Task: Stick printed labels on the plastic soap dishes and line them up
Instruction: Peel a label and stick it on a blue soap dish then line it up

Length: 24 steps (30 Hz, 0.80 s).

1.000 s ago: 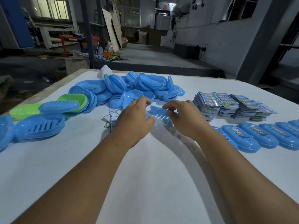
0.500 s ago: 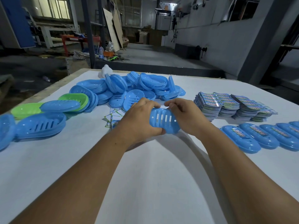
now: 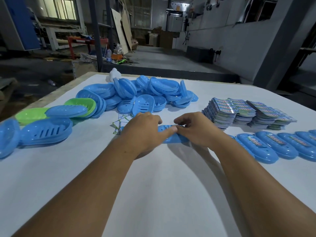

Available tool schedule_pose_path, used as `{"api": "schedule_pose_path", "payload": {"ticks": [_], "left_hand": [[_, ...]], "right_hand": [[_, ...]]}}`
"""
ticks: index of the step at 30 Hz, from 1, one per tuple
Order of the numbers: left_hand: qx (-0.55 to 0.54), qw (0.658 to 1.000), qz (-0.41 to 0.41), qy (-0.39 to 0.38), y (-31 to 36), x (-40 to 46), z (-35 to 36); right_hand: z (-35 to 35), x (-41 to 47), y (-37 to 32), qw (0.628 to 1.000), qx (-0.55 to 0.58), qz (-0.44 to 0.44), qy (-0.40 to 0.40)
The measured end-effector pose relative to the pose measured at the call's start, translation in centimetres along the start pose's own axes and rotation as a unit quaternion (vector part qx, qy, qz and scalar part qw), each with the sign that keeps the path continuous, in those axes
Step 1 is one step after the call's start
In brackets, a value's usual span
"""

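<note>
Head view: the left hand [image 3: 142, 132] and right hand [image 3: 196, 130] both grip the blue soap dish [image 3: 168, 136], fingers curled on it, at table centre. Labels [image 3: 222, 111] lie at two o'clock; press evenly.

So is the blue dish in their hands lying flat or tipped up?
Flat: the blue dish lies low on the white table, slots facing up.

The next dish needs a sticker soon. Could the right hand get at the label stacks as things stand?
Probably yes, once freed: the label stacks lie just beyond the right hand with bare table between, but that hand now holds the blue soap dish with the left hand.
</note>
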<state>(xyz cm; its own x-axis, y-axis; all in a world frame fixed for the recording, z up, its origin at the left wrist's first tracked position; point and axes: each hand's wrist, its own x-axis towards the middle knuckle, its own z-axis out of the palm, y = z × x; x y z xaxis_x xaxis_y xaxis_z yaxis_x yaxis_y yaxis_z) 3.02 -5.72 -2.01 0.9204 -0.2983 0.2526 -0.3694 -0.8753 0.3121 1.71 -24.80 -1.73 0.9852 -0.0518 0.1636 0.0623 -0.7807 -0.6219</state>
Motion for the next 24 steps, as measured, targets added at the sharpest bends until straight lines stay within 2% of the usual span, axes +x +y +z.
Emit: {"api": "schedule_pose_path", "payload": {"ticks": [2,4,7,11,18,22,24], "left_hand": [[0.052,0.994,-0.069,0.059,-0.2,0.1,-0.7],[0.156,0.975,-0.124,0.094,-0.8,0.2,-1.4],[0.227,0.959,-0.164,0.048,-2.0,-0.1,-2.2],[0.17,0.966,-0.194,0.011,-2.6,-0.4,-2.6],[0.057,0.977,-0.18,0.097,-3.2,-0.1,-2.7],[0.034,0.978,-0.181,0.096,-4.1,0.1,-2.5],[0.046,0.973,-0.191,0.12,-4.3,0.2,-2.6]], "right_hand": [[0.0,-0.1,-0.1,1.0,-0.013,0.001,-0.001],[0.0,-0.2,-0.1,1.0,-0.026,-0.001,-0.002],[0.1,-0.2,-0.2,1.0,-0.031,-0.005,-0.001],[0.2,-0.2,-0.3,0.999,-0.031,-0.009,-0.002],[0.2,-0.3,-0.4,0.999,-0.038,-0.017,-0.003],[0.2,-0.4,-0.5,0.999,-0.041,-0.021,-0.006],[0.2,-0.3,-0.5,0.999,-0.044,-0.023,-0.005]]}}
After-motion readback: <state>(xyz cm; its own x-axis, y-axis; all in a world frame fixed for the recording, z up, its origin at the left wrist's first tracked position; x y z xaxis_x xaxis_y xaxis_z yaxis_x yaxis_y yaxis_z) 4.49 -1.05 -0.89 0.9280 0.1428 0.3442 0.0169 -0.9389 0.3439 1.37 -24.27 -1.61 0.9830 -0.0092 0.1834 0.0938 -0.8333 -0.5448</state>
